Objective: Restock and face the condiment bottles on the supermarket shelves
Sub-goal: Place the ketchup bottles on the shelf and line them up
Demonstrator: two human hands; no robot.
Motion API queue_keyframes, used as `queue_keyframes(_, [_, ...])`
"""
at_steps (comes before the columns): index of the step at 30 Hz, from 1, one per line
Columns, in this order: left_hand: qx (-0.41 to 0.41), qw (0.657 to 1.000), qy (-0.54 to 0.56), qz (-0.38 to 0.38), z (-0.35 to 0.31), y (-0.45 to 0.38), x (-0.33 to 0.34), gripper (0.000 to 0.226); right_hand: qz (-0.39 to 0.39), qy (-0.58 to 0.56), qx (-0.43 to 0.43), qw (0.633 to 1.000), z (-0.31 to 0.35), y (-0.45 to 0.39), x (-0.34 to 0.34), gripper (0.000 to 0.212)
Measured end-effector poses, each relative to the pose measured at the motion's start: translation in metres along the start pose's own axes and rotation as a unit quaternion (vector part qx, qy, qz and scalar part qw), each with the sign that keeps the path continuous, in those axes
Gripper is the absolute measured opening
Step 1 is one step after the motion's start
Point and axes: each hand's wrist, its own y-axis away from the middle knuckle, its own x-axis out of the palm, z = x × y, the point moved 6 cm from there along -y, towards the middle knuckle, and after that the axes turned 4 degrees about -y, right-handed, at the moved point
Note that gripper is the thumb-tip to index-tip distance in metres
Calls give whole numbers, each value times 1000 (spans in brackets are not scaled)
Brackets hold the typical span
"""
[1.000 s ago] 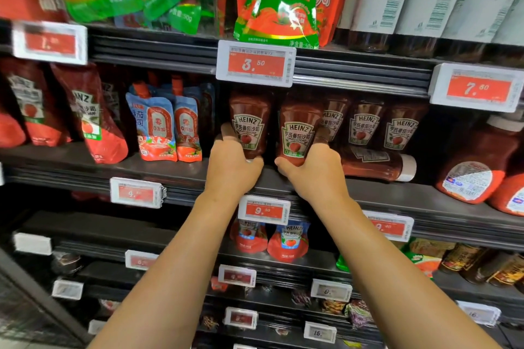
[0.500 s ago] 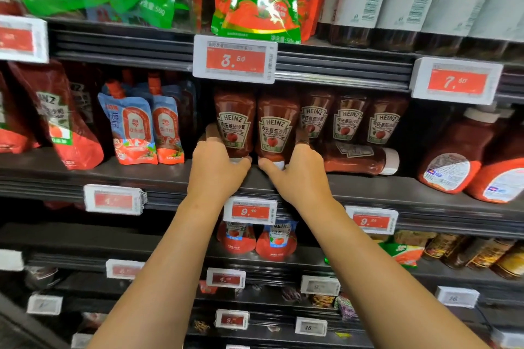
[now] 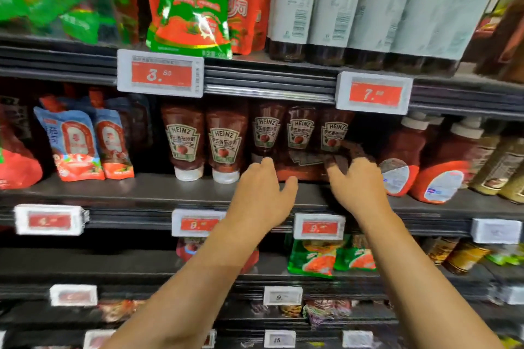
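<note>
On the middle shelf point(image 3: 141, 193), Heinz bottles point(image 3: 185, 142) of red ketchup stand cap-down; left hand point(image 3: 259, 193) and right hand point(image 3: 358, 184) hover empty, fingers spread.

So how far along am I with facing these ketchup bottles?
Two Heinz bottles stand cap-down at the shelf front, labels out: those look done. Your left hand and right hand are open, reaching toward the toppled bottle lying on its side. Left: stand it up and pull forward the three recessed bottles.

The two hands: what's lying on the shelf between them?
In the head view, a ketchup bottle lies on its side between the left hand and right hand, in front of upright ones.
</note>
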Motion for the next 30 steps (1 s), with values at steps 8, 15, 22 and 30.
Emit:
queue_keyframes(8, [-47,997,-60,-34,1,-14,21,51,-3,-8,-4,1000,-12,7,17,53])
queue_keyframes(15, [-40,997,40,-54,6,-2,9,25,23,-6,-62,998,-5,14,11,48])
queue_keyframes(22, [63,970,215,-98,-7,11,-21,36,41,-77,-68,994,-1,17,3,80])
queue_keyframes(30, [145,977,101,-119,-31,-10,-64,27,162,-140,-64,975,27,27,18,57])
